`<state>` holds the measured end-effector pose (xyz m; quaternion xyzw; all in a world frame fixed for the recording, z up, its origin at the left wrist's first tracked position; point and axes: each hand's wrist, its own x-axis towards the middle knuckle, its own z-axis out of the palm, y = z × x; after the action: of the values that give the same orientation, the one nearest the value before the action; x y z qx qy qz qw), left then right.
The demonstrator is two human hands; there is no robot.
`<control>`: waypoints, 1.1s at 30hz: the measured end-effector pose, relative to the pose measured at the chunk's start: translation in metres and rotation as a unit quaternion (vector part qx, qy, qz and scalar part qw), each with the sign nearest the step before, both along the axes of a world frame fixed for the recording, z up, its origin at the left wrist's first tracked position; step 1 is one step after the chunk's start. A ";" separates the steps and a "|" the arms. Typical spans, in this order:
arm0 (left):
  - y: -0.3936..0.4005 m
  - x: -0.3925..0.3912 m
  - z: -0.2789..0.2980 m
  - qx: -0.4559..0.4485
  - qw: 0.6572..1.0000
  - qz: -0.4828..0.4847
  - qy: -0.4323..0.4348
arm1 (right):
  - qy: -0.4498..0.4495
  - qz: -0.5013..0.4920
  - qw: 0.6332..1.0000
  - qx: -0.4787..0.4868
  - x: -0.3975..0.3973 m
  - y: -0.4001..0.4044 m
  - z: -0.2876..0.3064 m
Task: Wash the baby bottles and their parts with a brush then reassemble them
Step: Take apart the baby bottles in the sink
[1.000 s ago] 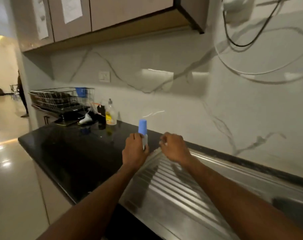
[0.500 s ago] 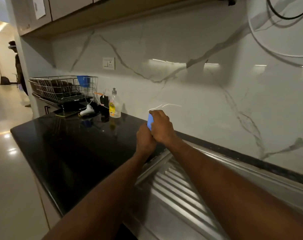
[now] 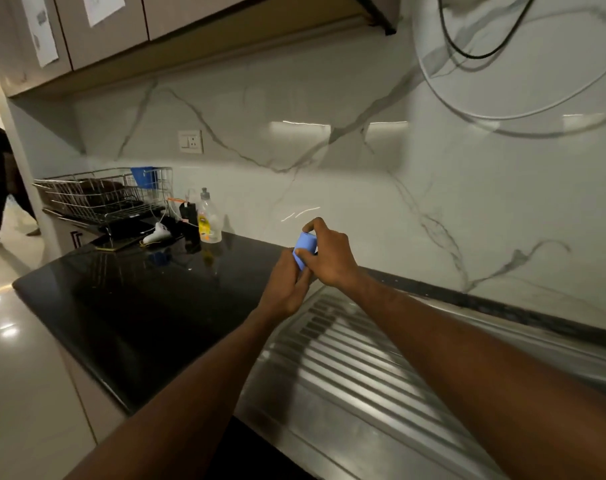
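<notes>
- Black countertop [image 3: 128, 306] meets ribbed steel drainboard [image 3: 346, 368].
- Left hand [image 3: 287, 289] and right hand [image 3: 329, 254] both grasp blue bottle cap [image 3: 305, 249] above that junction.
- Dish rack [image 3: 100, 199] and soap bottle [image 3: 209, 221] stand at 10 o'clock, well apart.

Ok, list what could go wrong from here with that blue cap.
1. Both hands, left hand and right hand, crowd the blue cap; it may slip and fall onto the steel drainboard.
2. The bottle under the cap is hidden by the left hand, so a crooked fit might go unnoticed.
</notes>
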<state>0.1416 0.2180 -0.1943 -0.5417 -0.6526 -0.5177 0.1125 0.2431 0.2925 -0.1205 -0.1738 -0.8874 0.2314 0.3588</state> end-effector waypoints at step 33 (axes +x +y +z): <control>0.069 0.400 -0.009 -0.159 0.970 -0.182 0.002 | 0.004 -0.289 0.957 -0.031 0.500 0.058 -0.070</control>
<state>0.5421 0.2869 -0.2030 -0.6635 -0.6169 -0.4175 -0.0698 0.7433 0.3510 -0.1907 -0.4333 -0.7898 0.1460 0.4087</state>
